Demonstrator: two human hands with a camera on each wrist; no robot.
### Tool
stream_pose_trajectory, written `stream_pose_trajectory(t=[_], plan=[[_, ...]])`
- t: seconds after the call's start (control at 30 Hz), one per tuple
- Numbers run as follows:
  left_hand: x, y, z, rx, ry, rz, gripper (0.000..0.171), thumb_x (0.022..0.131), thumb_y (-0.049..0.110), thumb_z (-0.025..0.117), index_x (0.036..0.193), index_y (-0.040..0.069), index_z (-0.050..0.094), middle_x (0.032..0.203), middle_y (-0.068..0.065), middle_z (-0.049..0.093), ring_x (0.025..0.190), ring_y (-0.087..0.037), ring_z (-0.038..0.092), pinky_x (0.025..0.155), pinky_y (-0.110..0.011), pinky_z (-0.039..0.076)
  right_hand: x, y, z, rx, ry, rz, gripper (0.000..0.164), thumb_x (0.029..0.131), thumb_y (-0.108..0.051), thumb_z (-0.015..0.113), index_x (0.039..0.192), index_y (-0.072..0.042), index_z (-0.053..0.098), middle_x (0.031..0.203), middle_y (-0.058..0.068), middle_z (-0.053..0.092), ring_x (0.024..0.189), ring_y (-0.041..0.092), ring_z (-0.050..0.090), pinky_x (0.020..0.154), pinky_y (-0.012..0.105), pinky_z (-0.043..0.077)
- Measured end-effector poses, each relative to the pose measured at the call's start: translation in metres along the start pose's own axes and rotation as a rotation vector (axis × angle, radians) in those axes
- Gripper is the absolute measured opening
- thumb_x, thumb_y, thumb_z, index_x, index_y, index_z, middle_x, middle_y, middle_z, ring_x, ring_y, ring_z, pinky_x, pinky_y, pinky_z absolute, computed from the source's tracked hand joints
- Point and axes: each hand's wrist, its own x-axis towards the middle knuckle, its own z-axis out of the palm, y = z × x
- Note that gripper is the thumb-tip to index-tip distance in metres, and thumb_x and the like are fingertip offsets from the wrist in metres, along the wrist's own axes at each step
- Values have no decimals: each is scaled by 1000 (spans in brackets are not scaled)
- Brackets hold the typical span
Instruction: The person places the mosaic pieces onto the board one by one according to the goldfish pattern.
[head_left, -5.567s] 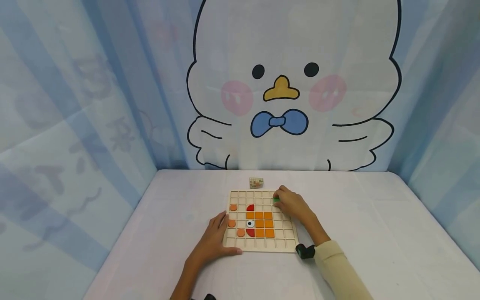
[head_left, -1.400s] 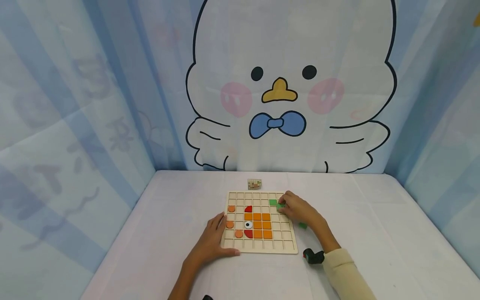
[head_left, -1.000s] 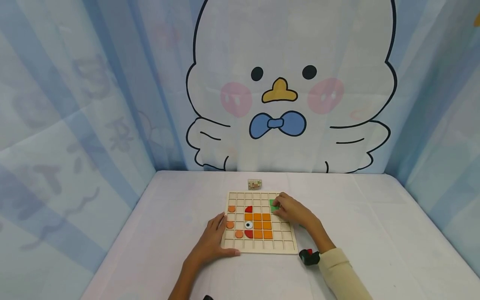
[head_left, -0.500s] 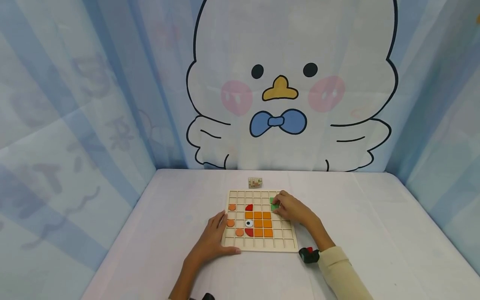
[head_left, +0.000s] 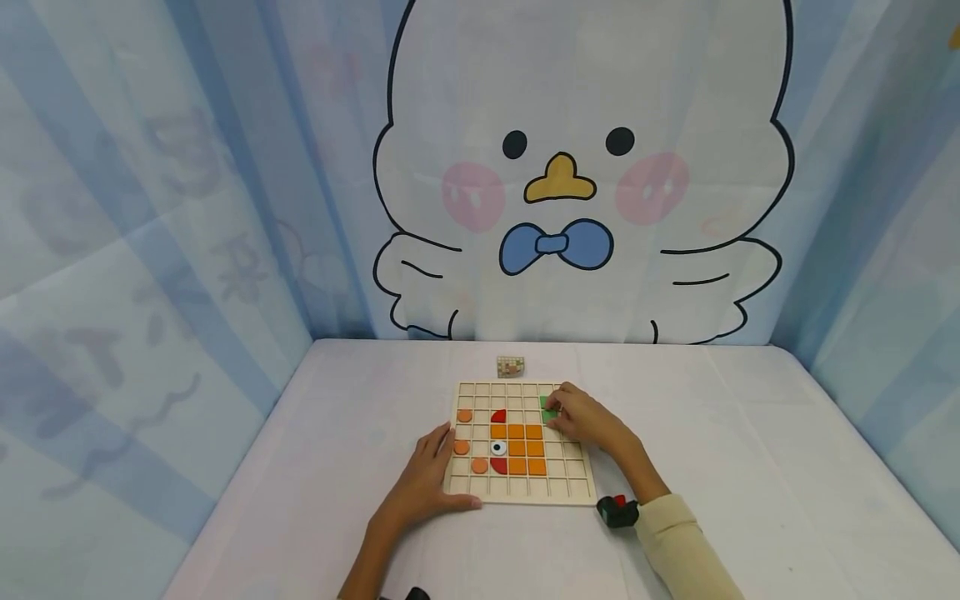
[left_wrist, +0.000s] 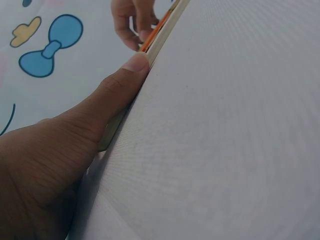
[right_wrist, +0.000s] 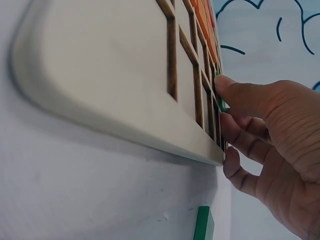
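A pale wooden grid board (head_left: 570, 492) lies on the table. My right hand (head_left: 588, 417) pinches a green tile (head_left: 551, 416) at the board's back right; in the right wrist view thumb and forefinger are on that tile (right_wrist: 221, 102), low at the grid. Directly behind it sits another green tile (head_left: 544, 402). At the board's front left corner rests my left hand (head_left: 427, 475), thumb along the front edge and fingers along the left side. Orange square tiles (head_left: 517, 447), red quarter-round tiles (head_left: 498, 416), an eye disc (head_left: 498, 447) and orange discs (head_left: 479, 466) fill other cells.
Behind the board lies a small patterned card (head_left: 511, 367). One more green tile (right_wrist: 204, 222) is on the table beside the board, seen in the right wrist view and hidden in the head view. A curtain with a cartoon bird (head_left: 558, 283) hangs beyond the table.
Since the first frame one green tile has been set down in the grid. My right hand has shifted slightly left with another, now just in front of it. The left hand stays put.
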Motion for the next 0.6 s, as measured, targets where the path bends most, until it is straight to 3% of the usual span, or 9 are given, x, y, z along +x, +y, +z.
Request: stream_pose_trajectory(t=[0.2,0.43,0.6], plan=[[0,1,0,4,4,8,122,65,70,77,155,7,24,161,-13,21,145,-32,24,115,-53,32,-2,-1,-3,26,2,2,23,89,-14,71,109,-3,64,105,6,58,89,13,54,80,30,51],[1,0,1,11,-1,3,123,65,72,76,156,8,23,162,-12,20,146,-32,23,116,-52,31,-8,-1,-8,78,4,52,21,90,-13,71,108,-3,66,102,8,59,79,11,50,67,22,46],[1,-1,1,10,6,7,122,65,71,76,155,7,24,161,-13,21,145,-32,24,115,-53,32,-17,2,-17,69,14,44,19,89,-12,70,105,-2,67,96,6,60,80,13,52,69,23,48]])
